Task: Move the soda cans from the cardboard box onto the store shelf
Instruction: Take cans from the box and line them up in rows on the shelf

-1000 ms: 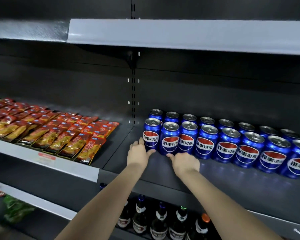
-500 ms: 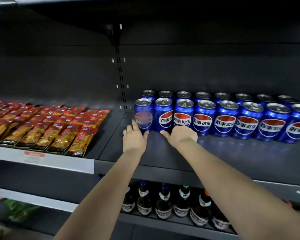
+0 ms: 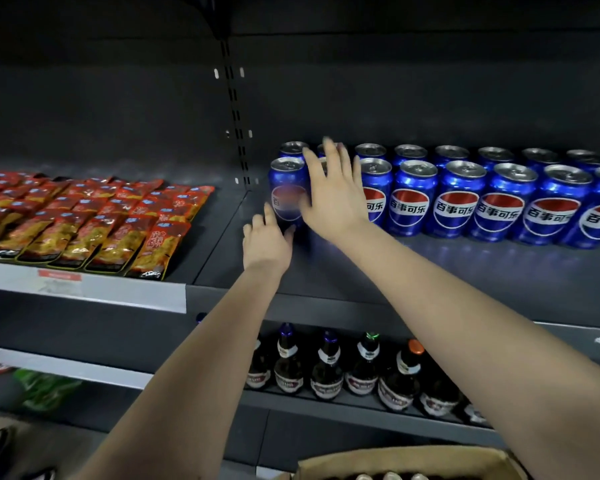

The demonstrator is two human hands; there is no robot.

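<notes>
Two rows of blue soda cans (image 3: 458, 199) stand on the dark store shelf (image 3: 430, 271), filling it from the middle to the right edge. My left hand (image 3: 265, 242) rests on the shelf, fingers touching the base of the leftmost front can (image 3: 286, 188). My right hand (image 3: 333, 192) is raised with fingers spread, over the second front can, which it hides; it is blurred. The cardboard box (image 3: 406, 460) shows at the bottom edge with several can tops (image 3: 390, 476) inside.
Red and yellow snack packets (image 3: 94, 223) cover the shelf section to the left. Dark glass bottles (image 3: 329, 368) stand on the lower shelf. A slotted upright (image 3: 234, 109) divides the back panel. Bare shelf lies in front of the cans.
My right hand has lifted off the shelf and spread open over the front cans. My left hand stays at the leftmost can's base. The view has tilted down, revealing the box.
</notes>
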